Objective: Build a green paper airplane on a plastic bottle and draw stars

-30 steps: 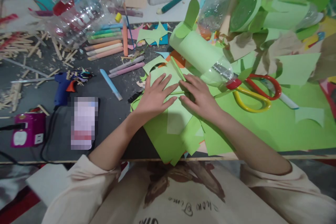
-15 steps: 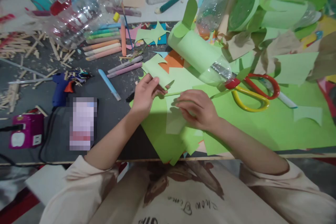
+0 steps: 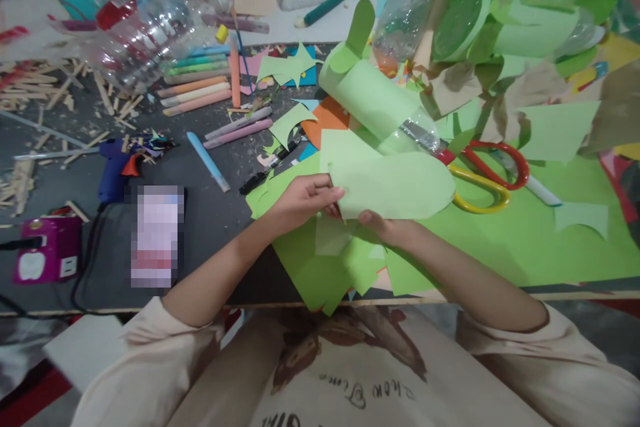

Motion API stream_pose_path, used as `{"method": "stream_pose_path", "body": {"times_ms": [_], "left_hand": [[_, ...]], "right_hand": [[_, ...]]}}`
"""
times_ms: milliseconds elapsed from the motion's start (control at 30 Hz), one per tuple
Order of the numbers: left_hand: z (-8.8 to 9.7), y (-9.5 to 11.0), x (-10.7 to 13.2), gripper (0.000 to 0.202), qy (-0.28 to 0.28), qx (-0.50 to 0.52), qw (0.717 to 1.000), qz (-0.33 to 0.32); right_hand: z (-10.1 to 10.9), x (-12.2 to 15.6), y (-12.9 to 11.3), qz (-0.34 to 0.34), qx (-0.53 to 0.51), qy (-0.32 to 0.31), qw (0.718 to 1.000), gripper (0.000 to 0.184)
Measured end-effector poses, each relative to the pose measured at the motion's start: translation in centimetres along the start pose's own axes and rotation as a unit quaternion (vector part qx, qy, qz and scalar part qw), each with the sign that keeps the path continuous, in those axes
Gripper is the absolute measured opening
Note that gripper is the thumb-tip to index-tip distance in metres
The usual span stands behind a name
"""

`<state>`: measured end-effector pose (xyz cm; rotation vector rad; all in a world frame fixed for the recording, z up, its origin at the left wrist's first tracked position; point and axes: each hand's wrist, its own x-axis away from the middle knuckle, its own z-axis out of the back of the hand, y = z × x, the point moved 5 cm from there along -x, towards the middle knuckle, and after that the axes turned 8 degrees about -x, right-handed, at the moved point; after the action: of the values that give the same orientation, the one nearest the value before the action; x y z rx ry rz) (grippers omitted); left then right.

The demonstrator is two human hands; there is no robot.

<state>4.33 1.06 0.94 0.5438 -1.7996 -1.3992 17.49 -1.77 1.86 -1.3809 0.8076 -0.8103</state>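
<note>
Both my hands hold a light green paper cutout [image 3: 400, 180] with a rounded right end, spread out above the green sheets [image 3: 520, 247]. My left hand [image 3: 310, 199] pinches its left edge between thumb and fingers. Along the lower edge rests the thumb of my right hand [image 3: 387, 227], whose other fingers are hidden beneath the paper. Just beyond lies a plastic bottle [image 3: 370, 97] wrapped in light green paper, with a darker green ear-shaped piece on it. Scissors [image 3: 483, 190] with red and yellow handles lie to the right, close to the cutout's rounded end.
On the left are a blue glue gun [image 3: 113, 170], a phone [image 3: 156, 237] and a purple box [image 3: 47, 250] with a cable. Felt-tip pens [image 3: 200, 90], wood sticks and clear bottles [image 3: 145, 33] cover the back left. Green-papered bottles [image 3: 530, 33] crowd the back right.
The light green paper, seen curled and nearly edge-on before, is now turned flat, showing its broad face. My left hand moved right and slightly down; my right hand slid lower, under the paper.
</note>
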Motion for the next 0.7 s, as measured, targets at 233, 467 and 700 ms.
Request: {"method": "stream_pose_path", "body": {"times_ms": [233,467,700], "left_hand": [[0.0,0.4,0.5,0.046,0.008,-0.105,0.994,-0.023],[1.1,1.4,0.6,0.04,0.124,-0.061,0.985,-0.108],[8.2,3.5,3.1,0.043,0.296,-0.119,0.936,-0.152]], "right_hand": [[-0.5,-0.3,0.0,-0.045,-0.087,0.003,0.995,0.045],[1.4,0.6,2.7,-0.21,-0.112,0.159,0.958,0.069],[3.4,1.3,3.3,-0.242,-0.088,0.286,0.923,0.071]]}}
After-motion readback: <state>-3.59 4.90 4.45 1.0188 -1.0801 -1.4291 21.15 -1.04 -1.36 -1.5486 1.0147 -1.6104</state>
